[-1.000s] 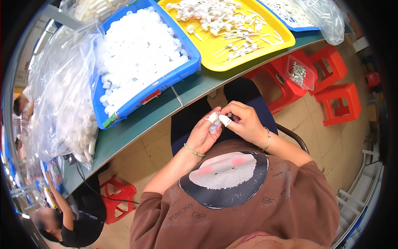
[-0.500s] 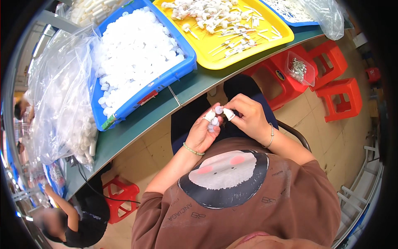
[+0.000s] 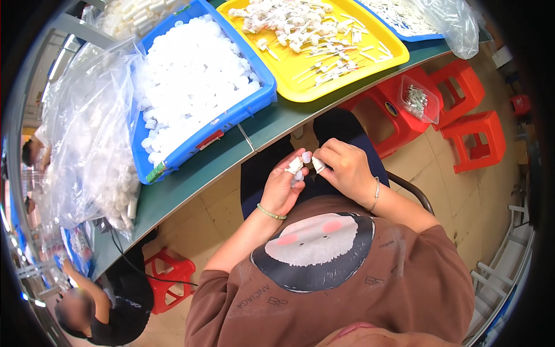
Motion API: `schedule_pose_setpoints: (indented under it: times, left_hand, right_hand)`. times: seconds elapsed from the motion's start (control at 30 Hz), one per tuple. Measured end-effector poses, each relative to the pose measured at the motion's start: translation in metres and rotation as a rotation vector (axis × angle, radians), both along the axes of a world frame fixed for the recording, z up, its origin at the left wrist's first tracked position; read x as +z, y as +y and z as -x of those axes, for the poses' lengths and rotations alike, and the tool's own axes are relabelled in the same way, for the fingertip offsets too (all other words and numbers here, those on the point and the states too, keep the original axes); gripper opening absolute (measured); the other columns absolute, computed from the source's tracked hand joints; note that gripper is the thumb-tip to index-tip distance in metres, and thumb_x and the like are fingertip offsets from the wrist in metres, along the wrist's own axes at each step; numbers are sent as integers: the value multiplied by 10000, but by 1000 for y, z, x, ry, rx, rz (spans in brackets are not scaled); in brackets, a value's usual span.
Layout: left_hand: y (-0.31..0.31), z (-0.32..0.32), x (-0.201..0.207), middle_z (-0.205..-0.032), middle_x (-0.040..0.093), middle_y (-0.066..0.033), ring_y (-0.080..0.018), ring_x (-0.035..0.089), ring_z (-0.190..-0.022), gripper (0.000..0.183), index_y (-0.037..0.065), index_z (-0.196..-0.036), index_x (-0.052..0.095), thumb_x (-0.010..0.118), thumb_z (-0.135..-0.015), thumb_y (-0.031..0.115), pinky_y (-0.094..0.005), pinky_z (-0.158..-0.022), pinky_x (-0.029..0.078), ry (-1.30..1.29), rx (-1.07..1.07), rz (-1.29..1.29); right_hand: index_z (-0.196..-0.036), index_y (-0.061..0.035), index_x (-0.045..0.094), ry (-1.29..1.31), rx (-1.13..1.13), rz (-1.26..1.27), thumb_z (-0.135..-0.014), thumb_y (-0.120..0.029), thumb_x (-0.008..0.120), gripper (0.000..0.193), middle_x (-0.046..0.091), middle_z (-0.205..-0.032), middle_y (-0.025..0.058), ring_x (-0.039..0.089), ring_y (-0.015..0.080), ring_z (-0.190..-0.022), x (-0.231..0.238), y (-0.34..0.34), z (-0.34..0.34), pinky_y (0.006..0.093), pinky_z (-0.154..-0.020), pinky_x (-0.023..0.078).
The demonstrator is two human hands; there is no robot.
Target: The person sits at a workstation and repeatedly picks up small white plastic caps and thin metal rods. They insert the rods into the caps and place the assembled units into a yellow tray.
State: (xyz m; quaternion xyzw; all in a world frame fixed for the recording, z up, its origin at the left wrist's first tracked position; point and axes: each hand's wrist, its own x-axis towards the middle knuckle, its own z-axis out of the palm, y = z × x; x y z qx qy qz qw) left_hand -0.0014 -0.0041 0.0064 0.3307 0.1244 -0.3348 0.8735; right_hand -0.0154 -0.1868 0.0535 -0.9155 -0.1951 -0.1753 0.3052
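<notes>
My left hand (image 3: pixel 281 188) is closed around several small, round, whitish plastic caps (image 3: pixel 298 175), with white wrapping on its thumb. Between the fingertips of both hands sits another translucent white cap (image 3: pixel 307 157), above my lap. My right hand (image 3: pixel 348 168) is pinched shut right beside that cap, and its thumb also wears a white cover (image 3: pixel 318 165). Whatever the right fingertips grip is too small to make out. A blue tray (image 3: pixel 263 95) heaped with similar white caps lies on the table in front of me.
Right of the blue tray, a yellow tray (image 3: pixel 306 95) holds white pieces with thin pins or leads. Clear plastic bags (image 3: pixel 81 133) stand at the left. Red stools (image 3: pixel 477 141) are on the right, one bearing a clear box (image 3: pixel 417 99). Another person (image 3: pixel 124 289) sits at lower left.
The fingertips shift slightly around the cap, and my right hand turns a little. The whole view has moved slightly, so the trays appear a bit lower.
</notes>
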Motion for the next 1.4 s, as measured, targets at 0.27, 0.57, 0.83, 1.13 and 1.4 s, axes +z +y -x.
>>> schedule_pose_setpoints:
  times: [0.27, 0.57, 0.83, 1.13, 1.4]
  left_hand:
    - [-2, 2, 0, -1020, 630, -15, -52, 543, -762, 306, 22, -1190, 582, 571, -884, 21, -169, -532, 396, -132, 10, -140]
    - [1, -1, 0, -1104, 623, -51, -68, 509, -747, 280, 16, -1183, 568, 596, -916, 96, -154, -489, 363, -138, 6, -151]
    - [1, 0, -1, -1082, 618, -34, -66, 500, -743, 286, 30, -1175, 573, 618, -916, 145, -152, -482, 354, -137, 7, -145]
    - [-3, 2, -11, -921, 582, 0, -56, 495, -725, 227, 41, -1115, 607, 632, -907, 130, -158, -468, 334, -13, 61, -9]
    - [-6, 2, 0, -902, 574, -2, -62, 504, -730, 250, 38, -1148, 586, 618, -911, 113, -171, -488, 349, -53, 84, -104]
  right_hand:
    - [-908, -62, 545, 107, 46, -73, -713, -65, 692, 245, 571, -845, 103, 612, 284, -755, 4, 4, 1, 368, -630, 492]
    - [-940, -27, 516, 448, -10, -169, -791, -60, 649, 203, 597, -814, 143, 632, 304, -745, 5, -2, 1, 374, -624, 490]
    - [-901, -40, 548, 189, 75, -165, -800, -39, 611, 119, 592, -762, 125, 615, 295, -697, 2, 2, 0, 377, -587, 469]
    - [-878, -15, 531, 704, 139, -845, -860, -17, 550, 26, 600, -678, 94, 546, 92, -664, -11, 11, -2, 260, -577, 433]
    - [-887, -38, 481, 70, 122, -42, -763, -30, 610, 178, 561, -797, 128, 597, 327, -688, -9, 14, -3, 405, -552, 473]
